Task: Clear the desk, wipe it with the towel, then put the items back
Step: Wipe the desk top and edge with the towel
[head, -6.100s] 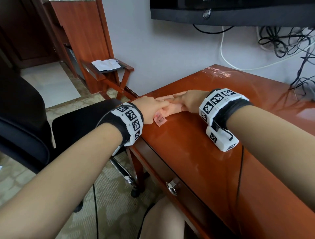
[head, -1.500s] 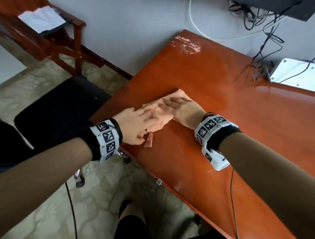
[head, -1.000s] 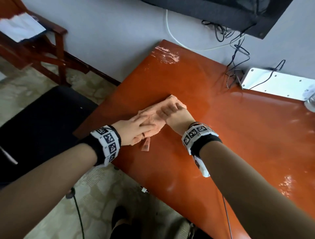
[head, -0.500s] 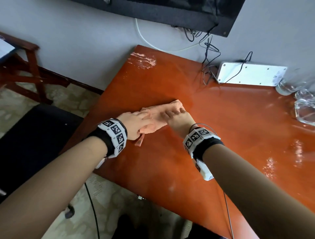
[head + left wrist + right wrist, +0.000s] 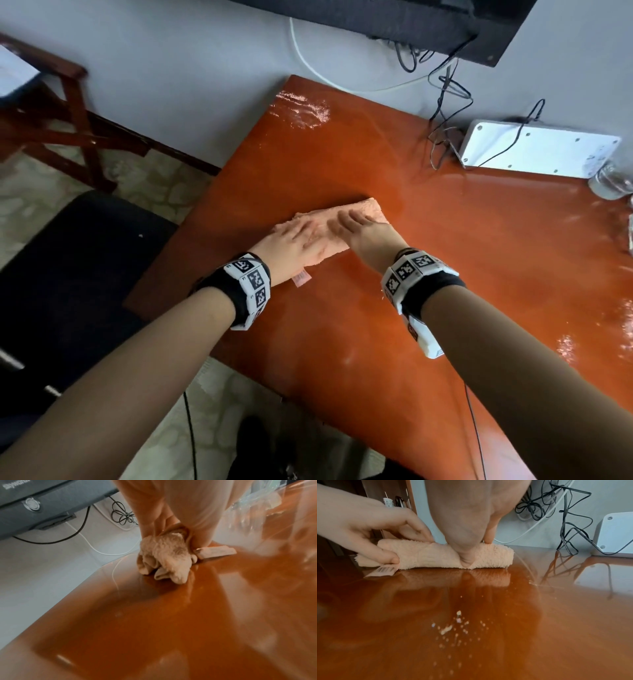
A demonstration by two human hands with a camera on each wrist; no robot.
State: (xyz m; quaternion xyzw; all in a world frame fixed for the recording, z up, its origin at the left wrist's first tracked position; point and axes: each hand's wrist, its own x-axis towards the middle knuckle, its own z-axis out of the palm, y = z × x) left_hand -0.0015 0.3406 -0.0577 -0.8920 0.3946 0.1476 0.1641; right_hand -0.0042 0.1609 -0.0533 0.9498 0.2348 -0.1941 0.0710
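Observation:
A folded peach towel (image 5: pixel 368 210) lies on the glossy red-brown desk (image 5: pixel 445 274), near its left part. My left hand (image 5: pixel 291 245) holds the towel's left end; in the right wrist view its thumb presses the front side and its fingers (image 5: pixel 412 530) lie over the top. My right hand (image 5: pixel 356 228) presses flat on the towel's right half with straight fingers. The towel (image 5: pixel 426 554) has a small label (image 5: pixel 301 278) sticking out by my left wrist. From the left wrist view the towel (image 5: pixel 168 555) bunches under my palm.
A white box (image 5: pixel 537 147) with tangled black cables (image 5: pixel 445 102) stands at the back by the wall. Glassware (image 5: pixel 613 178) sits at the far right edge. Small crumbs (image 5: pixel 452 626) lie on the desk in front of the towel. A black chair (image 5: pixel 78 274) stands left of the desk.
Both hands have slid the towel from the desk's left front corner toward the middle and back. The view has swung right, bringing the white box and glassware into sight.

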